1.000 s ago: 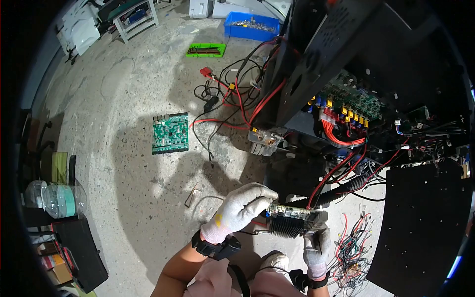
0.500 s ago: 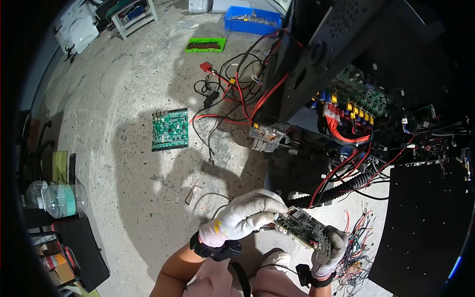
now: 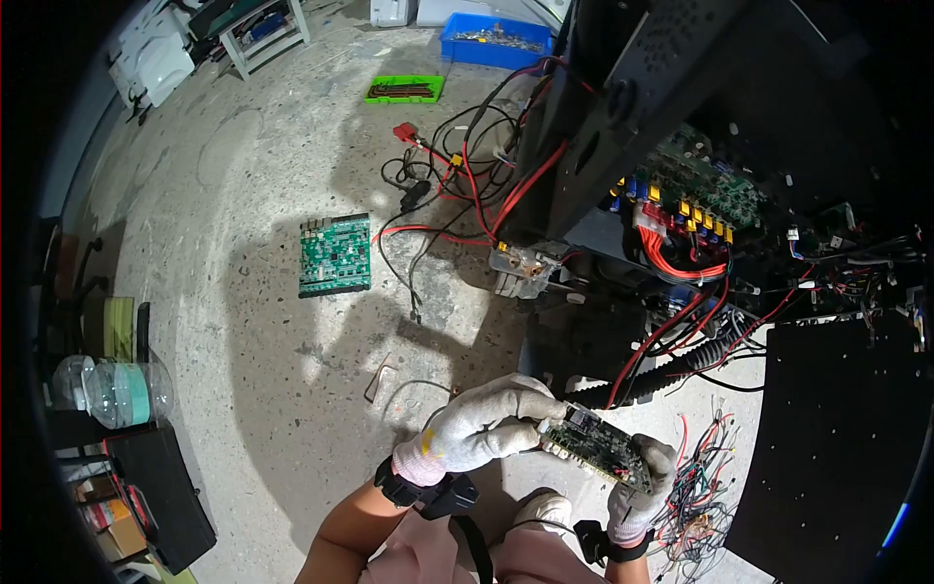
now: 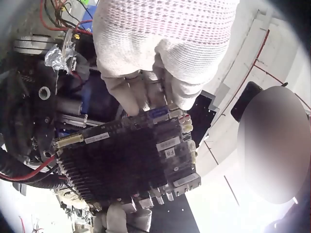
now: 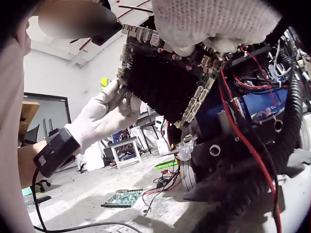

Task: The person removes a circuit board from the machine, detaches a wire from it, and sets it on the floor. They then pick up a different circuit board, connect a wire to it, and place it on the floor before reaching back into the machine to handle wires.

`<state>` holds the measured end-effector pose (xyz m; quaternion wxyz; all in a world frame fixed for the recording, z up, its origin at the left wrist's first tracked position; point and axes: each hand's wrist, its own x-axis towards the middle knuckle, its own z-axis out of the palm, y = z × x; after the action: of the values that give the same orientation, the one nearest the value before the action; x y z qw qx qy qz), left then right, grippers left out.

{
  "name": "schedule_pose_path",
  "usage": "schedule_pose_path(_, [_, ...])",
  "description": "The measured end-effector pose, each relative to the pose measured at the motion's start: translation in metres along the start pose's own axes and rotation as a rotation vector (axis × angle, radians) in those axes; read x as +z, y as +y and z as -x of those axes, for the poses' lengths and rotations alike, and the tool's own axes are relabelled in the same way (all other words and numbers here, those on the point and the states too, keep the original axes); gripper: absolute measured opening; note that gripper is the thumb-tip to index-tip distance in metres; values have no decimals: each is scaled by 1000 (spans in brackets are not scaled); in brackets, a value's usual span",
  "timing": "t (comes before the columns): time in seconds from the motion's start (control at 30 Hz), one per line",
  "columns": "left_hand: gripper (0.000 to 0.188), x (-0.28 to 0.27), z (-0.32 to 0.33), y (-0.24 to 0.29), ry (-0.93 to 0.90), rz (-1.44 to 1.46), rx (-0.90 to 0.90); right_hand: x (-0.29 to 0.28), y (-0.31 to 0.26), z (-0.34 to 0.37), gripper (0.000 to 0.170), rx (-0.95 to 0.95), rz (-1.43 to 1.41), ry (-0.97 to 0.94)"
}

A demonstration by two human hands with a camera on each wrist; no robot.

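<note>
Both gloved hands hold a circuit board point(image 3: 595, 446) by opposite edges, tilted above the floor. In the head view its component side shows; the left wrist view shows a black finned heatsink point(image 4: 121, 162) on its other face. My left hand point(image 3: 482, 428), in a white glove, pinches the edge near a blue connector point(image 4: 159, 113). My right hand point(image 3: 644, 492) grips the opposite edge, along a row of metal ports point(image 4: 155, 196). A red and black cable pair point(image 5: 245, 141) runs close beside the board in the right wrist view.
A green circuit board point(image 3: 335, 256) lies on the floor at left. The black machine frame point(image 3: 623, 127), with wired boards inside, stands at right. Loose cables point(image 3: 700, 487) pile beside a black panel point(image 3: 827, 448). A green tray point(image 3: 405, 90) and blue bin point(image 3: 496, 41) sit farther off.
The board has been turned over in the hands, so its component side faces the head camera instead of the heatsink fins. Over the last half second it tilts slightly more.
</note>
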<state>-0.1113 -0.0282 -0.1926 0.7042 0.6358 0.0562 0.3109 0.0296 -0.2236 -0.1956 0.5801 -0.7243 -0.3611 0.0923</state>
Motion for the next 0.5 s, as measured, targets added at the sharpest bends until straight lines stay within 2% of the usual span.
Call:
schedule_pose_path(0.07, [28,0,0,-2,-15,-3,18,0,5,0,20,-16,25,-6])
schedule_pose_path(0.13, [26,0,0,-2,-52,-26,38,1,6,-3,31,-34,25,-28])
schedule_pose_path(0.17, [26,0,1,0,-53,-25,37,-1,7,-4,31,-33,26,-28])
schedule_pose_path(0.23, [21,1,1,7,-72,91,-104,-3,11,-4,17,25,-83,-127])
schedule_pose_path(0.27, [21,0,1,9,-73,93,-106,-2,13,-4,14,82,-133,-148])
schedule_pose_path(0.37, [16,-3,-3,9,-111,151,-127,-5,30,8,27,518,-370,-210])
schedule_pose_path(0.43, [12,-2,-4,7,-140,110,-85,0,34,12,33,499,-325,-300])
schedule_pose_path(0.5, [11,-2,-6,10,-142,100,-60,2,31,8,32,631,-458,-405])
